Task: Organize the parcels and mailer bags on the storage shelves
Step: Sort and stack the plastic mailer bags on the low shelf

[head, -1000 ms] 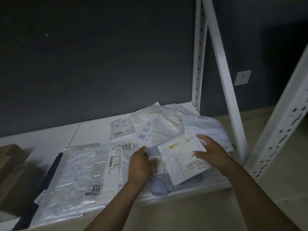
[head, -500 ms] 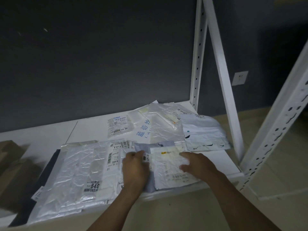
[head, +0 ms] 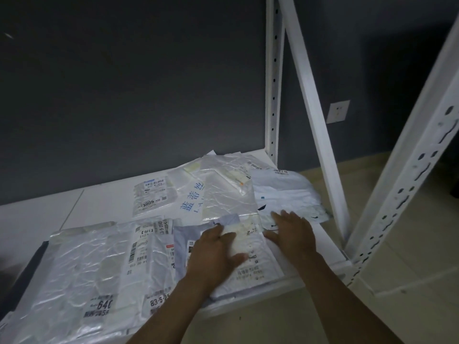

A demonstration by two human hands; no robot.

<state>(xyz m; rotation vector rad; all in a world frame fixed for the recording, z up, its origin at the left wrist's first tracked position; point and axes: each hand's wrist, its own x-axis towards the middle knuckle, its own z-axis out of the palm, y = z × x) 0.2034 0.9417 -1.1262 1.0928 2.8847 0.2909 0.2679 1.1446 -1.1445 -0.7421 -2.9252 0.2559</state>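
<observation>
– Mailer bag first: the small white plastic mailer bag with the printed label, where is it sitting?
– It is lying at the front right of the white shelf board, on top of a grey-blue plastic mailer bag. The left hand is pressing down on it, its grip wide and flat, holding nothing.
– And the right hand?
– It is resting just beside the bag's right edge, grip wide too, fingers spread. Its fingertips are lying over the front edge of a crumpled white mailer bag.
– How far along is the sorting looking?
– Partway, I am judging. A large crinkled clear plastic bag is lying flat at the front left, and that side is looking settled. Behind, a small clear bag marked 3005, a bag with blue characters and a wrinkled clear bag are overlapping loosely at odd angles.
– So what is remaining?
– The back pile and the crumpled one are needing squaring up, I am thinking. Whether other shelves are holding more, this view is not showing.
</observation>
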